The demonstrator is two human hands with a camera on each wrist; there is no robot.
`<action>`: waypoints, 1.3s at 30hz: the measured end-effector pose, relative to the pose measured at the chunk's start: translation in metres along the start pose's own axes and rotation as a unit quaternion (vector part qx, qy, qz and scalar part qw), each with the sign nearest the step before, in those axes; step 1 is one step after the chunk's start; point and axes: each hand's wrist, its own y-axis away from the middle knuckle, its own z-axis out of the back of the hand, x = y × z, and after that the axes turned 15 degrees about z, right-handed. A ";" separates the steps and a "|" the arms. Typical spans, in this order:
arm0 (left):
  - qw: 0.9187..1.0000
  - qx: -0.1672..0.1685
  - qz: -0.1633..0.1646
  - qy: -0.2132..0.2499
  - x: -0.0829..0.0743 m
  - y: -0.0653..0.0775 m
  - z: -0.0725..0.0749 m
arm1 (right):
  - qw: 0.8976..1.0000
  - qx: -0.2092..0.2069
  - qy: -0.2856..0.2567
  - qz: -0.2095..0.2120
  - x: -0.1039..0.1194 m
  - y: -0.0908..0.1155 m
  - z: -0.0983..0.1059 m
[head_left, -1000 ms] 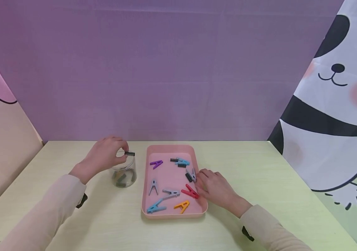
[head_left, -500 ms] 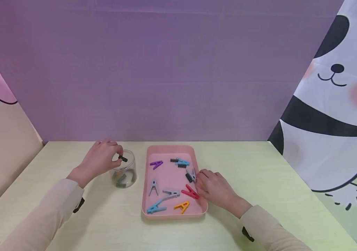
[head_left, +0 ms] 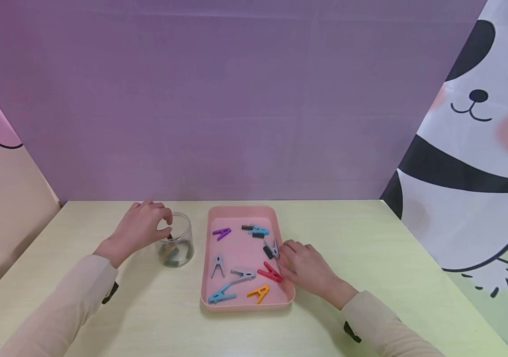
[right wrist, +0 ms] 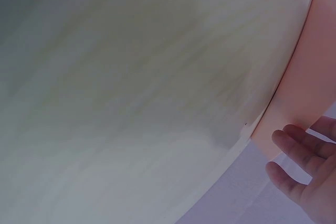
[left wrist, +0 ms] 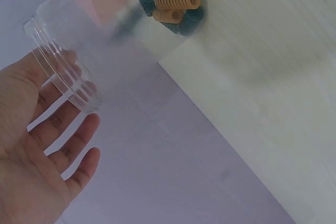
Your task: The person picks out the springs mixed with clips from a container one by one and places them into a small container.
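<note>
At the mouth of a clear jar (head_left: 184,229), my left hand (head_left: 138,230) has its thumb and fingers apart and loosely bent. Inside the jar, a blurred dark spring (left wrist: 127,23) is in the air below the fingertips. Several dark green springs and yellow springs (left wrist: 178,0) lie at the jar's bottom. My right hand (head_left: 309,270) rests with relaxed fingers against the right side of a pink tray (head_left: 247,308). Near those fingers lie a grey clothespin (head_left: 275,249), a dark spring (head_left: 268,252) and a red clothespin (head_left: 270,272).
The tray also holds a purple clothespin (head_left: 222,233), an orange clothespin (head_left: 258,294), a blue clothespin (head_left: 221,294) at the front and another blue clothespin (head_left: 260,229) beside dark springs (head_left: 258,235). A purple backdrop (head_left: 236,99) stands behind the table (head_left: 155,317).
My left hand has drawn slightly left over the jar and let go of the dark spring, which has dropped from its fingertips into the jar. The right hand has stayed at the tray.
</note>
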 end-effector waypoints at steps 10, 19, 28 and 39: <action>1.000 -0.003 0.001 0.007 -0.001 0.002 0.001 | 1.000 0.005 -0.001 -0.003 0.002 0.001 0.000; 1.000 -0.019 -0.012 0.012 -0.005 -0.001 0.003 | 1.000 0.002 -0.001 -0.004 0.001 0.001 -0.001; 0.998 -0.039 -0.040 0.017 -0.029 -0.004 0.007 | 1.000 0.003 -0.006 -0.005 0.001 0.000 0.000; 0.996 -0.029 -0.078 0.021 -0.067 -0.007 -0.003 | 1.000 0.000 0.003 -0.003 0.001 0.000 0.001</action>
